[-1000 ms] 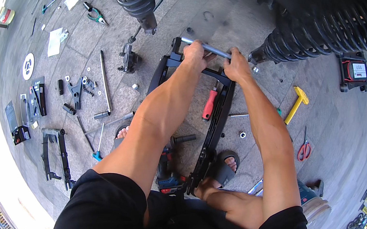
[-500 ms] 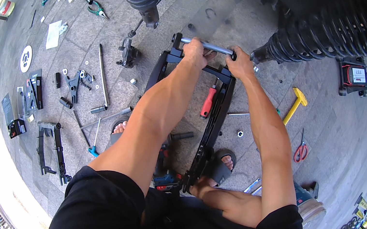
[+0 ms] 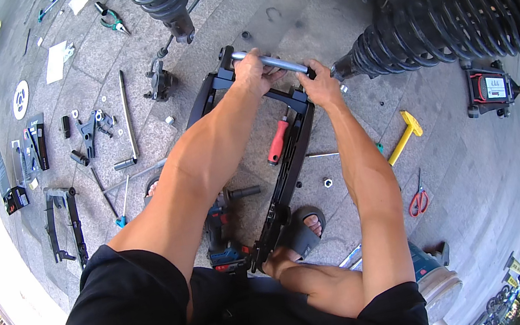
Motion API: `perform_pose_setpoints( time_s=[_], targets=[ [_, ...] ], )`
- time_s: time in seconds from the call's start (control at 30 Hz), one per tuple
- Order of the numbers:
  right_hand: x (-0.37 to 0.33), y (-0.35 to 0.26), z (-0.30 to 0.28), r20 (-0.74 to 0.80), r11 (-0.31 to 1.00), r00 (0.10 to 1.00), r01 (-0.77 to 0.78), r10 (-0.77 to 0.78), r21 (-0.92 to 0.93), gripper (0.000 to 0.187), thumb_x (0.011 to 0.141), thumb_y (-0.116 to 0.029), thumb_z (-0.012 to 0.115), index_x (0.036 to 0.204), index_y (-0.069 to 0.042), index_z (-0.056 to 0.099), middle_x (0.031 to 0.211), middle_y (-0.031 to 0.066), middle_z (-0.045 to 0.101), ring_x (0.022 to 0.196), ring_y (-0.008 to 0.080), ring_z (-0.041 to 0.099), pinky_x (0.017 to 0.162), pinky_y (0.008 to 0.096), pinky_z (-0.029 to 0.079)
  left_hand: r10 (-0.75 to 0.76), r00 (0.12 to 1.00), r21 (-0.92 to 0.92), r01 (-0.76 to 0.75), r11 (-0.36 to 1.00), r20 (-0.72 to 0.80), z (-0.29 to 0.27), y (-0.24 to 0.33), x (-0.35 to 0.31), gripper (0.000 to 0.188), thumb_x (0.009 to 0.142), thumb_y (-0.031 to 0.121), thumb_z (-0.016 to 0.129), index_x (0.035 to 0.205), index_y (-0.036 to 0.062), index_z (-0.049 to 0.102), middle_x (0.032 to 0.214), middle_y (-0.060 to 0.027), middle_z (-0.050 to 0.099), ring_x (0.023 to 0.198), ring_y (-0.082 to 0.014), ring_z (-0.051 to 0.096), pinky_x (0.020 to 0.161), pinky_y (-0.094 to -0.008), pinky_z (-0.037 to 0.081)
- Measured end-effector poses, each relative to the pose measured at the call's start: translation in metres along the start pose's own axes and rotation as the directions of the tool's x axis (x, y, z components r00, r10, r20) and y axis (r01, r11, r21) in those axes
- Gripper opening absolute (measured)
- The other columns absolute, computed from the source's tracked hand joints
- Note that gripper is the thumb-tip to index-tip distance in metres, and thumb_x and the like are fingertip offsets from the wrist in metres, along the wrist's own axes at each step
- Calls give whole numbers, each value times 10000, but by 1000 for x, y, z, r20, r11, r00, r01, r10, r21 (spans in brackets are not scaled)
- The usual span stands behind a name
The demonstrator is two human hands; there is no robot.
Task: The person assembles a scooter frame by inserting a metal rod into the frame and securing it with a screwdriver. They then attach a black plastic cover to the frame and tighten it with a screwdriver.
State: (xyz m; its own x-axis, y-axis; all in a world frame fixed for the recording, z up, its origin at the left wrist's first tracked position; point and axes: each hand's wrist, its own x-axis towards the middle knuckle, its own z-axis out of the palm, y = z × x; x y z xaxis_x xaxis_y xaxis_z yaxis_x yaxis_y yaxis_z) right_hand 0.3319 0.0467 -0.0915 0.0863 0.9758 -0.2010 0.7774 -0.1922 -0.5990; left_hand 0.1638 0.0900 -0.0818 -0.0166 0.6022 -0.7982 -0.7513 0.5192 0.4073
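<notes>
A black forked metal frame [image 3: 300, 131], which looks like a swingarm, runs from between my legs out to the far middle. Across its far end lies a silver tube [image 3: 284, 63]. My left hand [image 3: 250, 75] is closed around the tube near its left end. At the tube's right end my right hand [image 3: 321, 85] is closed with the thumb near the dark end piece; the fingers underneath are partly hidden. A red-handled screwdriver [image 3: 279, 142] lies between the frame's two arms. Left of the frame's near end rests a cordless power tool [image 3: 217, 229] with a long black socket.
Coil-spring shocks hang at far middle [image 3: 159, 3] and far right [image 3: 440, 37]. A yellow hammer [image 3: 405, 137], red-handled scissors [image 3: 419, 202] and a red-and-black jack [image 3: 490, 87] are on the right. Leftward lie a long bar [image 3: 128, 116], a black bracket [image 3: 63, 221] and green pliers [image 3: 113, 23].
The whole view has shifted, so things appear farther left and slightly higher. Both hands keep about the same places on the tube and frame.
</notes>
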Motion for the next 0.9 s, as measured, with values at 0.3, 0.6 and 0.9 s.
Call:
perform_pose_setpoints(
  time_s=[0.3,0.6,0.9],
  targets=[
    [-3,-3,9,-112,998,993,22,-29,-67,456,830,-376,642,1212,-128,615,1162,201,643,1095,386,606,927,423,483,-15,999,-3,15,1000,44,0,-1,-4,194,1003,159,444,1142,26,419,1080,-154,486,1014,-321,568,928,-618,488],
    [7,-18,16,174,910,915,-309,364,-277,675,904,-418,350,1433,2,345,1266,290,562,1262,390,492,1108,439,289,81,985,-16,-80,997,152,0,-3,-7,236,1002,188,458,1195,107,348,1134,-138,498,1072,-333,571,901,-620,489],
    [-1,-31,11,113,893,894,-410,434,-184,579,855,-365,513,1254,55,527,1191,290,601,1128,385,594,984,417,444,162,953,55,-182,982,255,3,15,-7,231,1010,178,451,1210,113,355,1178,-149,499,1107,-350,554,915,-609,476]
  ],
)
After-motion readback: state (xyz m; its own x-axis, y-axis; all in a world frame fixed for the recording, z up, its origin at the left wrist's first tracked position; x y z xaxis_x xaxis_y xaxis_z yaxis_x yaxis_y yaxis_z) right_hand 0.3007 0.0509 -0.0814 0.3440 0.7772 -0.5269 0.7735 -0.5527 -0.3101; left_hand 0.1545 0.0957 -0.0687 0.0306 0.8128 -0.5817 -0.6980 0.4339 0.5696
